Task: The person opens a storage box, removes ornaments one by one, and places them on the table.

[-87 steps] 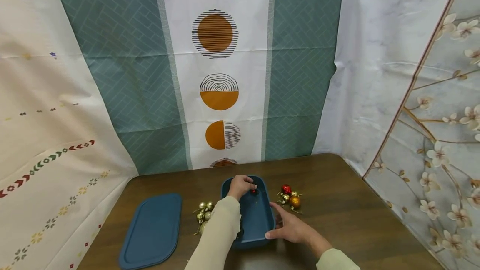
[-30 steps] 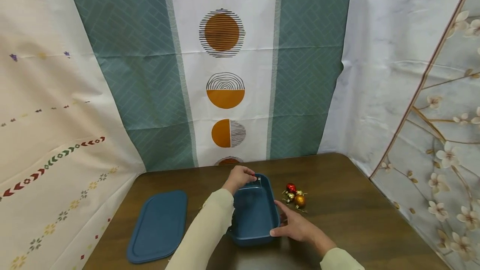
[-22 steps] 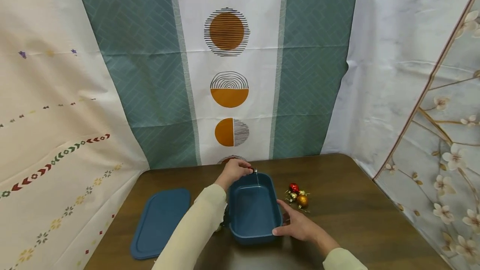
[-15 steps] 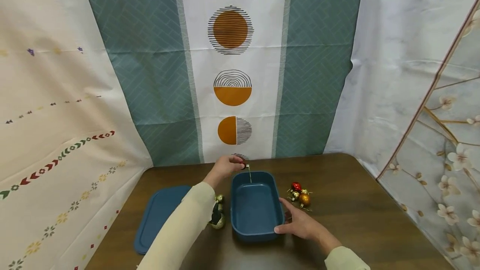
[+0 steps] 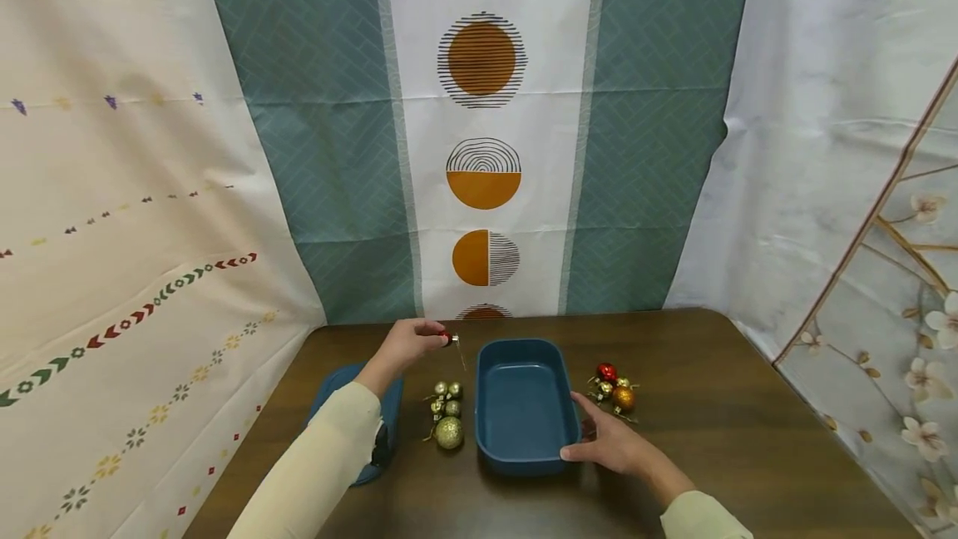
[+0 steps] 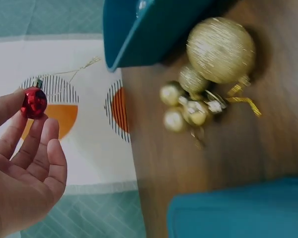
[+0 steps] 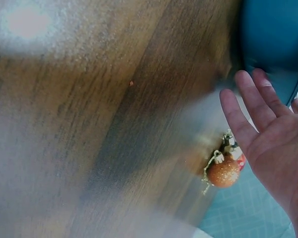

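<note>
My left hand [image 5: 404,348] pinches a small red Christmas bauble [image 6: 35,102] between thumb and fingers, with its gold string dangling. It is up in the air, left of a deep blue container [image 5: 524,414] whose inside shows bare. Below that hand lies a group of several gold baubles [image 6: 221,49], one much larger than the others. My right hand [image 5: 609,443] rests against the container's right side near its front corner, thumb at the rim and fingers extended along the wall.
A flat blue lid [image 6: 238,213] lies to the left, partly covered by my left sleeve [image 5: 322,456]. Right of the container sits another cluster of baubles, among them an orange one [image 5: 623,399] and a red one [image 5: 606,372]. Patterned cloth [image 5: 494,123] hangs behind the wooden table [image 5: 718,431].
My left hand has lifted the red bauble out of the container and carried it left past the rim. My right hand has stayed at the container's side. The head view has swung left.
</note>
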